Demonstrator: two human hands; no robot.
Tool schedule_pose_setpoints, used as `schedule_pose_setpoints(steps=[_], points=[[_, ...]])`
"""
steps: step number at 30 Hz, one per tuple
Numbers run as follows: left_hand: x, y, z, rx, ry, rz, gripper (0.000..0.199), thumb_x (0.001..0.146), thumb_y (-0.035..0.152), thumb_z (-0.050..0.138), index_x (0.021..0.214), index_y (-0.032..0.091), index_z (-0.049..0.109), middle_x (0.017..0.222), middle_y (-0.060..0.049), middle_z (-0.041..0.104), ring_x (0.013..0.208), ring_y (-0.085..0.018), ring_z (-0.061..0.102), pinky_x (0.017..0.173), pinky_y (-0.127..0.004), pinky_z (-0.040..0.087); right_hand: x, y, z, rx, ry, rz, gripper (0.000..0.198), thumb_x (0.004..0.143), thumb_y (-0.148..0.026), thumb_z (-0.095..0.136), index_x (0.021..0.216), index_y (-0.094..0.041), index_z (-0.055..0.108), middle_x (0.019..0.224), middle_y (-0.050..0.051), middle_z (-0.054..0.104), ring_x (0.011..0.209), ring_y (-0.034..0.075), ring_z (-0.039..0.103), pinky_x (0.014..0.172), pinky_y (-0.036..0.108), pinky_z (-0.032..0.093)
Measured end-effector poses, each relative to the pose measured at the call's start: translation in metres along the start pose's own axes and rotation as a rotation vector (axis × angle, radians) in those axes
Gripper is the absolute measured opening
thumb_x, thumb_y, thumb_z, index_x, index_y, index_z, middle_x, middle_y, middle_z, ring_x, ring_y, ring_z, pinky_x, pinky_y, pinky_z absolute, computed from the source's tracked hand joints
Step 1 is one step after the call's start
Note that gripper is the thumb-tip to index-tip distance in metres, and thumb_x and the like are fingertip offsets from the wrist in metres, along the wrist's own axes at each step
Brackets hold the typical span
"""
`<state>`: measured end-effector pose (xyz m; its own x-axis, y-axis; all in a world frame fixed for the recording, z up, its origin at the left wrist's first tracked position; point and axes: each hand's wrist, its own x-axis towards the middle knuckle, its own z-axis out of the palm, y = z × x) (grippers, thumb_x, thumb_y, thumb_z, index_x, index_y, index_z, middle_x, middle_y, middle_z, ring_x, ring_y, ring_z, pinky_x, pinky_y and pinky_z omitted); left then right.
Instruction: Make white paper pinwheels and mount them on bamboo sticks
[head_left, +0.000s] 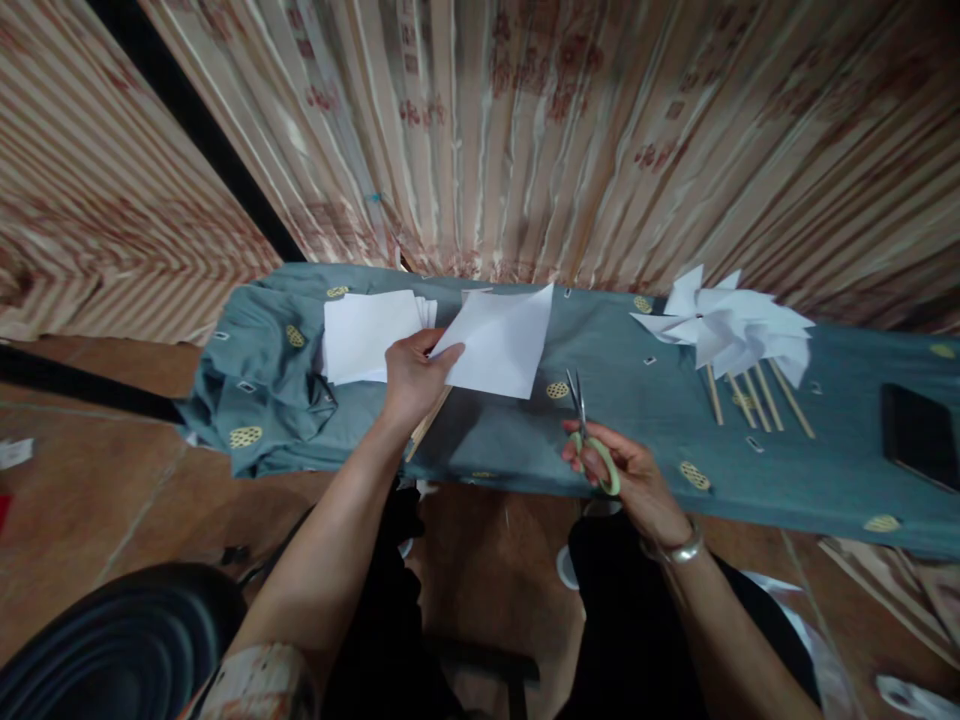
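Observation:
My left hand (420,370) pinches the left edge of a white sheet of paper (499,340), thumb on top, holding it above the cloth. Left of it, partly behind that hand, lies a stack of white paper (367,335). My right hand (619,465) has its fingers around the pale green handles of a pair of scissors (581,415). The blades point away from me, slightly parted, and are apart from the sheet. Below the sheet, thin wooden sticks (427,425) show in part; their far ends are hidden.
White paper pinwheels (739,320) on wooden sticks lie piled at the right. A dark phone (919,435) rests near the right end of the narrow table, which has a green patterned cloth (510,460). Patterned curtains (465,130) hang behind. A black round stool (127,640) stands lower left.

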<state>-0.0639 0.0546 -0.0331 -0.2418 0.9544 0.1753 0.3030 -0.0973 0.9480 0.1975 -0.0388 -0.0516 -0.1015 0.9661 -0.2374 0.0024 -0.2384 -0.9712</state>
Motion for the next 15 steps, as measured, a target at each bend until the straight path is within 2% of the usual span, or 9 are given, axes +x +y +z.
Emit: schedule_pose_setpoints(steps=[2,7,11,15], points=[[-0.004,-0.001,0.005,0.015,-0.027,0.023,0.011,0.069,0.019,0.068,0.076,0.011,0.074,0.074,-0.002,0.072,0.071,-0.017,0.066,0.063,-0.023,0.050,0.000,-0.001,0.004,-0.001,0.048,-0.034,0.042,0.068,-0.046,0.081,0.103,-0.024,0.073,0.076,0.001,0.072,0.063,0.013,0.061,0.055,0.025,0.051],[-0.016,-0.004,0.024,-0.035,-0.089,0.081,0.020,0.071,0.023,0.069,0.086,0.012,0.076,0.085,-0.004,0.075,0.079,-0.020,0.068,0.072,-0.027,0.053,0.016,0.002,0.016,0.157,0.367,-0.089,0.052,0.060,-0.048,0.084,0.101,-0.021,0.067,0.081,0.001,0.073,0.067,0.012,0.062,0.054,0.022,0.047],[-0.023,-0.007,0.041,-0.140,-0.127,0.096,0.024,0.070,0.024,0.069,0.091,0.013,0.076,0.087,-0.005,0.076,0.080,-0.020,0.069,0.075,-0.029,0.054,0.033,0.005,0.027,0.272,0.379,-0.107,0.055,0.053,-0.044,0.087,0.095,-0.018,0.064,0.070,-0.004,0.067,0.057,0.009,0.058,0.054,0.022,0.046],[-0.025,-0.004,0.048,-0.153,-0.116,0.096,0.023,0.069,0.023,0.070,0.090,0.014,0.077,0.087,-0.005,0.076,0.079,-0.020,0.070,0.074,-0.029,0.055,0.045,0.008,0.031,0.269,0.408,-0.075,0.052,0.049,-0.041,0.088,0.088,-0.019,0.062,0.064,-0.006,0.062,0.055,0.008,0.055,0.053,0.024,0.046]])
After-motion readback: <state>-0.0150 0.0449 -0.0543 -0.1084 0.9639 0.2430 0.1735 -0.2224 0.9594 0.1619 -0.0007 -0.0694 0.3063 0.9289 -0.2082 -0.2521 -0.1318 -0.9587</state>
